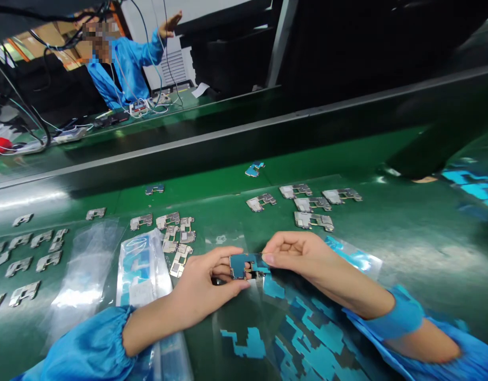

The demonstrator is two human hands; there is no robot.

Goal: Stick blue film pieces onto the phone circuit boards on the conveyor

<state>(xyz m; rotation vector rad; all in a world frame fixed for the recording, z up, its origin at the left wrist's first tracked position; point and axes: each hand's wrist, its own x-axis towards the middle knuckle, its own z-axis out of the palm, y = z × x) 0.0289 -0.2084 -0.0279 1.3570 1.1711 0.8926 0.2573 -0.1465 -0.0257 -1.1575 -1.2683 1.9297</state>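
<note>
Between my two hands, at the centre of the head view, is a small circuit board (239,266) with blue film on its face. My left hand (206,286) grips its left side, fingers behind the upper edge and thumb along the lower edge. My right hand (297,254) is closed in a pinch at the board's upper right corner, on what looks like the edge of the blue film. Below lie cut blue film pieces (250,343) on a clear sheet, with more blue pieces (319,330) to the right.
Bare circuit boards (313,220) lie in groups behind my hands and at the left (25,293). A plastic bag with blue sheets (138,264) sits left of centre. Across the metal divider (228,127), a person in blue (127,69) raises a hand. A dark sleeve reaches in at right.
</note>
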